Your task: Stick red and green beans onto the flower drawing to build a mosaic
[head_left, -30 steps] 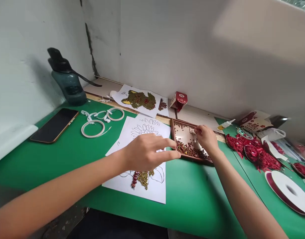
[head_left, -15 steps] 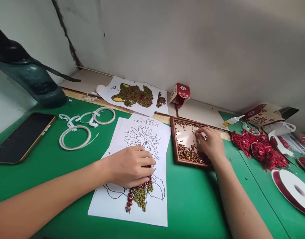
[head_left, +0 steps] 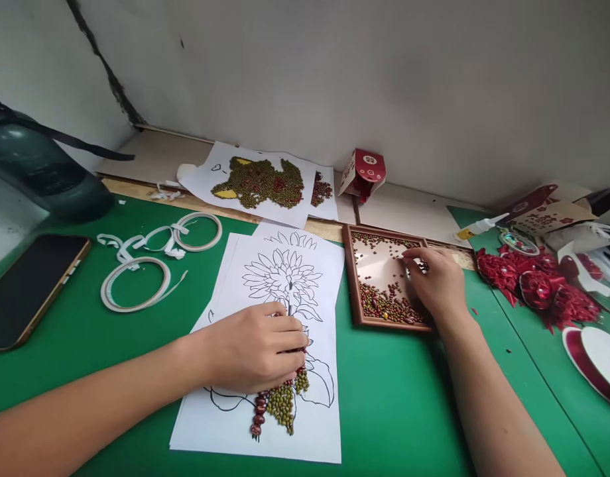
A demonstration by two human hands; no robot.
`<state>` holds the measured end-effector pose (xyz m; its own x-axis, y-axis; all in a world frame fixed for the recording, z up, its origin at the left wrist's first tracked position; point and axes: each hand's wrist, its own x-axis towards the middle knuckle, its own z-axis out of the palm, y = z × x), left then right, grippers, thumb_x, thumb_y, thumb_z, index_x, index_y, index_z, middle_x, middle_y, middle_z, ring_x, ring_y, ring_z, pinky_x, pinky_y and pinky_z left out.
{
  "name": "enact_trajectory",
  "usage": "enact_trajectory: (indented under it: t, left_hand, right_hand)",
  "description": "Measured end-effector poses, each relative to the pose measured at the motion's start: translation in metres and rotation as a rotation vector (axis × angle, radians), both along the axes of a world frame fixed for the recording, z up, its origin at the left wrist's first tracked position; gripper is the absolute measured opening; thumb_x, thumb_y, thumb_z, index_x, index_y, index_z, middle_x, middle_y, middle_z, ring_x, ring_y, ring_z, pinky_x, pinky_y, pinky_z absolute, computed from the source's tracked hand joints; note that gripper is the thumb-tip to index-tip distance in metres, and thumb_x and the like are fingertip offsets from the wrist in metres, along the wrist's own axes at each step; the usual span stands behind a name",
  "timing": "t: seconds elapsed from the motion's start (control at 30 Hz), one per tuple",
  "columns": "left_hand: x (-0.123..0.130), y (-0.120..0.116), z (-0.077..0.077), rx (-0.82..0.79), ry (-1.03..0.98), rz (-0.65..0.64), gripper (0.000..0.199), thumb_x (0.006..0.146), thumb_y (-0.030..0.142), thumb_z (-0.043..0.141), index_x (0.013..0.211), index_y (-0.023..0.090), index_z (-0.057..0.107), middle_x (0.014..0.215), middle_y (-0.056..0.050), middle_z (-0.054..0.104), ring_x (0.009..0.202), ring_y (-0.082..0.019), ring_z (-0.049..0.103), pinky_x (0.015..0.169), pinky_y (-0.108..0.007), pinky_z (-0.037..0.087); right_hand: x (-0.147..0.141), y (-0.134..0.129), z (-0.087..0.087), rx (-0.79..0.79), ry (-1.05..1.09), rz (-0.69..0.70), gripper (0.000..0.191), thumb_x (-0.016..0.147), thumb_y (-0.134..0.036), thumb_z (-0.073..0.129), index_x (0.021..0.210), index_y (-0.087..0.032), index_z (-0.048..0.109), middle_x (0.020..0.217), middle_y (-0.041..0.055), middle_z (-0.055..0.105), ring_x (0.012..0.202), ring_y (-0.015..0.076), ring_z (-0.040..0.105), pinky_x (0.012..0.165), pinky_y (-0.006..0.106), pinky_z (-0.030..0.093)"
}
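A white sheet [head_left: 195,424] with a line-drawn flower lies on the table. Its lower part bears a patch of green beans [head_left: 281,405] and a short row of dark red beans [head_left: 258,416]. My left hand [head_left: 258,348] rests on the drawing with slightly curved, spread fingers, covering some of the beans. To its right, a brown-framed tray [head_left: 353,285] holds loose green and red beans [head_left: 389,305]. My right hand [head_left: 437,278] is over the tray's right side, thumb and forefinger pinched; whatever is between the fingertips is too small to make out.
Rolls of white tape [head_left: 136,285] and a phone [head_left: 36,288] lie left, near a dark bottle [head_left: 41,165]. Behind is a bean-covered picture [head_left: 265,182] with a small red box [head_left: 362,173]. On the right are a glue bottle [head_left: 479,227], red flowers [head_left: 538,285] and a ribbon spool [head_left: 603,361].
The view has shifted slightly. My left hand stays on the sheet. My right hand remains over the tray, its fingertips still together.
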<state>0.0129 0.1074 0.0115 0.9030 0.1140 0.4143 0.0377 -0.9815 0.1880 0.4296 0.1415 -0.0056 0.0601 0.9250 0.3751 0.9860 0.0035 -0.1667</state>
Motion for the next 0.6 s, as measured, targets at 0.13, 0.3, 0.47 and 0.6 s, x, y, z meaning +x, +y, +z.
enact_trajectory:
  t: [0.13,0.3,0.47,0.6]
  left_hand:
    - [0.0,0.0,-0.003,0.016,-0.009,0.003,0.017,0.103,0.025,0.059,0.107,0.016,0.073,0.115,-0.008,0.077,0.107,-0.019,0.07,0.087,-0.036,0.052]
    - [0.001,0.002,-0.003,0.056,-0.014,0.006,0.018,0.101,0.025,0.06,0.108,0.016,0.074,0.116,-0.008,0.077,0.105,-0.02,0.071,0.087,-0.037,0.054]
    - [0.0,0.005,0.0,0.036,-0.001,0.043,0.017,0.1,0.027,0.061,0.104,0.017,0.075,0.106,-0.007,0.079,0.105,-0.022,0.071,0.09,-0.039,0.054]
    - [-0.002,0.006,0.0,0.013,0.019,0.061,0.017,0.1,0.026,0.061,0.107,0.019,0.075,0.114,-0.007,0.078,0.107,-0.023,0.07,0.09,-0.039,0.053]
  right_hand:
    - [-0.001,-0.003,0.0,-0.006,0.017,0.017,0.018,0.089,-0.029,0.054,0.09,-0.026,0.072,0.095,0.0113,0.076,0.096,0.0334,0.067,0.082,0.046,0.052]
    - [0.0,-0.004,0.0,0.014,0.065,0.046,0.015,0.088,-0.03,0.054,0.089,-0.027,0.069,0.097,0.0086,0.078,0.096,0.0319,0.067,0.085,0.046,0.05]
    - [-0.009,-0.005,0.008,-0.006,0.061,0.043,0.012,0.086,-0.028,0.052,0.087,-0.024,0.064,0.099,0.0104,0.078,0.092,0.0306,0.065,0.082,0.043,0.046]
    - [-0.018,-0.005,0.011,-0.039,0.028,0.059,0.011,0.09,-0.029,0.05,0.09,-0.024,0.06,0.095,0.0117,0.074,0.09,0.0298,0.061,0.078,0.04,0.042]
